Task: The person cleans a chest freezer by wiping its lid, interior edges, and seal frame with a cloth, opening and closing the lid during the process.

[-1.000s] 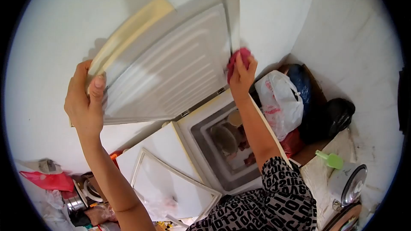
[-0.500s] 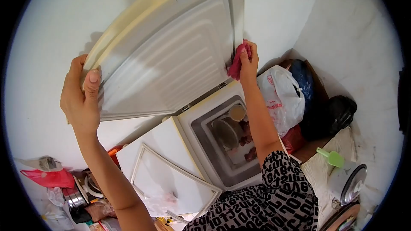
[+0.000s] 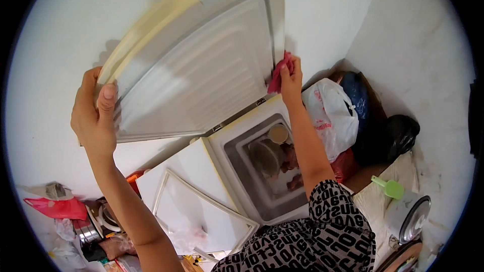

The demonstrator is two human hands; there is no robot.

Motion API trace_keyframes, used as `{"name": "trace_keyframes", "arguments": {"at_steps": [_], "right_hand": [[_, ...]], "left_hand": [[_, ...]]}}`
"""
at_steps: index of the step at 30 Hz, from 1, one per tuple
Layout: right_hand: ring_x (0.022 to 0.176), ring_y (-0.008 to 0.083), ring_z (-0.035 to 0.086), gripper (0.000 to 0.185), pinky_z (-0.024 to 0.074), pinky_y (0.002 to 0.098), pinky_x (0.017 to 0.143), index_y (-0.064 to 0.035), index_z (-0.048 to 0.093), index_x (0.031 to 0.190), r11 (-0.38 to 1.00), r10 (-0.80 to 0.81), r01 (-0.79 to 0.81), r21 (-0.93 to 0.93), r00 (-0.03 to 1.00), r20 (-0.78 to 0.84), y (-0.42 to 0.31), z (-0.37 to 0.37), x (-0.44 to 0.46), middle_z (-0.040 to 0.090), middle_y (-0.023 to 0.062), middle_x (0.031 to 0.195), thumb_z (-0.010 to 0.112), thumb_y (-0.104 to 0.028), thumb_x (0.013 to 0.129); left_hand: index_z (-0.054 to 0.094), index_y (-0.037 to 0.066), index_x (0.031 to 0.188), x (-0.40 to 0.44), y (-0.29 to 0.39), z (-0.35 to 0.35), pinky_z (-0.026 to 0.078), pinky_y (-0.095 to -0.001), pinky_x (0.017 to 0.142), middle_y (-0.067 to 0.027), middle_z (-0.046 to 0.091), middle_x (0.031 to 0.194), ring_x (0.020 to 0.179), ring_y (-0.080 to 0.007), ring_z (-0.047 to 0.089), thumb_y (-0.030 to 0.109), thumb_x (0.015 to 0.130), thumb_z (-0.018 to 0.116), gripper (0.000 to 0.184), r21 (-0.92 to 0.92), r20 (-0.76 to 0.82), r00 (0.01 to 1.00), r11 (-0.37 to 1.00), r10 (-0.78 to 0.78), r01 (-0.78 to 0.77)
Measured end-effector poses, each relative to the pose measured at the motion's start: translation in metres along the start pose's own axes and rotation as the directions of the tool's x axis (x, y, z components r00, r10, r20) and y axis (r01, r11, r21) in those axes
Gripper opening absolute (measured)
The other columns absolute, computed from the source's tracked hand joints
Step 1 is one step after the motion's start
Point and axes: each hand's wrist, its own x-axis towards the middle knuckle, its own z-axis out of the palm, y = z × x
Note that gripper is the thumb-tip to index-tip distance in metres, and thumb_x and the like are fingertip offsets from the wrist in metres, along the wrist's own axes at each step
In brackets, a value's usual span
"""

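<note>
A white chest freezer lid (image 3: 201,70) stands raised, its ribbed inner side facing me. My left hand (image 3: 96,116) is wrapped round the lid's left edge, with the thumb on the inner side. In my right hand (image 3: 291,80) is a bunched dark pink cloth (image 3: 277,78), pressed against the lid's right edge near the hinge side. Below the lid the freezer compartment (image 3: 242,184) is open. Inside it are a round container (image 3: 266,157), a smaller tan-topped tub (image 3: 278,133) and some dark reddish lumps (image 3: 294,182), partly hidden by my right arm.
A loose gasket strip (image 3: 212,200) lies on the freezer's closed white section (image 3: 186,211). To the right are a white plastic bag (image 3: 330,116), a black bag (image 3: 398,136), a green scoop (image 3: 390,188) and a lidded pot (image 3: 416,216). Assorted kitchenware and bags fill the lower left.
My right hand and the cloth have slid slightly down along the lid's right edge. The left hand keeps its hold on the lid, which has barely shifted.
</note>
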Motion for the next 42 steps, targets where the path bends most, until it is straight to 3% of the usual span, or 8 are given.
{"name": "trace_keyframes", "arguments": {"at_steps": [13, 16, 18, 19, 23, 26, 36, 42], "right_hand": [[0.088, 0.0161, 0.048, 0.023, 0.0403, 0.0291, 0.084, -0.0017, 0.047, 0.107, 0.925, -0.171, 0.155, -0.346, 0.985, -0.017, 0.057, -0.031, -0.017, 0.049, 0.0076, 0.098, 0.055, -0.013, 0.089], [0.094, 0.0180, 0.051, 0.024, 0.0409, 0.0321, 0.089, -0.0007, 0.047, 0.109, 0.920, 0.027, -0.108, -0.376, 0.976, -0.215, 0.083, -0.046, -0.053, 0.051, 0.0090, 0.104, 0.055, -0.014, 0.090], [0.102, 0.0195, 0.052, 0.027, 0.0406, 0.0337, 0.093, 0.0003, 0.048, 0.114, 0.995, 0.089, -0.053, 0.085, 0.852, -0.517, 0.069, -0.028, -0.068, 0.052, 0.0105, 0.114, 0.052, -0.015, 0.092], [0.109, 0.0213, 0.050, 0.033, 0.0378, 0.0338, 0.096, 0.0005, 0.045, 0.123, 0.995, 0.038, 0.006, 0.096, 0.897, -0.440, 0.015, 0.008, -0.062, 0.050, 0.0109, 0.122, 0.047, -0.018, 0.096], [0.126, 0.0242, 0.037, 0.044, 0.0251, 0.0322, 0.106, 0.0002, 0.035, 0.137, 0.962, -0.199, 0.101, -0.254, 0.897, -0.395, 0.058, 0.035, -0.058, 0.041, 0.0141, 0.137, 0.039, -0.021, 0.099], [0.127, 0.0217, 0.037, 0.048, 0.0253, 0.0286, 0.106, -0.0007, 0.029, 0.142, 0.945, 0.060, -0.220, -0.243, 0.843, -0.534, 0.150, 0.022, -0.088, 0.035, 0.0122, 0.143, 0.039, -0.018, 0.099], [0.122, 0.0243, 0.040, 0.047, 0.0291, 0.0299, 0.103, -0.0005, 0.037, 0.137, 0.915, 0.402, -0.305, 0.263, 0.661, -0.633, 0.112, 0.076, -0.106, 0.041, 0.0142, 0.136, 0.041, -0.001, 0.091], [0.113, 0.0335, 0.043, 0.041, 0.0326, 0.0342, 0.099, 0.0044, 0.046, 0.126, 0.857, 0.205, -0.355, -0.374, 0.900, -0.384, 0.195, 0.032, -0.131, 0.047, 0.0191, 0.120, 0.044, 0.003, 0.085]], "left_hand": [[0.060, 0.006, 0.100, 0.000, -0.001, 0.008, 0.036, -0.0232, 0.062, -0.0008, 0.047, 0.066, 0.065, -0.0114, 0.043, 0.064, 0.085, 0.048, 0.061, -0.034, -0.043, 0.999, 0.999, -0.009, 0.007], [0.060, 0.005, 0.100, -0.003, -0.001, 0.006, 0.035, -0.0227, 0.060, 0.0003, 0.045, 0.065, 0.063, -0.0100, 0.040, 0.064, 0.085, 0.048, 0.062, -0.014, -0.078, 0.996, 0.999, 0.042, -0.044], [0.060, 0.004, 0.100, -0.004, 0.002, 0.007, 0.035, -0.0222, 0.059, 0.0010, 0.045, 0.065, 0.063, -0.0093, 0.040, 0.064, 0.085, 0.047, 0.063, -0.029, -0.067, 0.997, 0.999, 0.025, -0.027], [0.060, 0.004, 0.100, -0.003, 0.004, 0.006, 0.034, -0.0218, 0.059, 0.0016, 0.045, 0.065, 0.063, -0.0087, 0.040, 0.064, 0.085, 0.047, 0.063, -0.046, -0.054, 0.998, 0.999, 0.013, -0.015], [0.060, 0.003, 0.100, -0.001, 0.001, 0.007, 0.034, -0.0208, 0.059, 0.0026, 0.045, 0.065, 0.063, -0.0076, 0.039, 0.063, 0.086, 0.046, 0.063, -0.050, -0.049, 0.997, 0.997, 0.062, -0.064], [0.060, 0.003, 0.099, -0.001, -0.002, 0.011, 0.032, -0.0202, 0.059, 0.0027, 0.044, 0.065, 0.063, -0.0073, 0.039, 0.062, 0.087, 0.046, 0.063, -0.036, -0.091, 0.994, 0.997, 0.064, -0.068], [0.060, 0.003, 0.098, 0.000, -0.004, 0.011, 0.030, -0.0209, 0.056, 0.0021, 0.043, 0.062, 0.060, -0.0072, 0.039, 0.060, 0.089, 0.044, 0.060, -0.006, -0.101, 0.993, 0.998, 0.056, -0.057], [0.060, 0.003, 0.099, 0.001, -0.011, 0.010, 0.031, -0.0212, 0.058, 0.0018, 0.044, 0.064, 0.062, -0.0074, 0.040, 0.057, 0.091, 0.042, 0.057, -0.005, -0.087, 0.992, 0.995, 0.095, -0.096]]}}
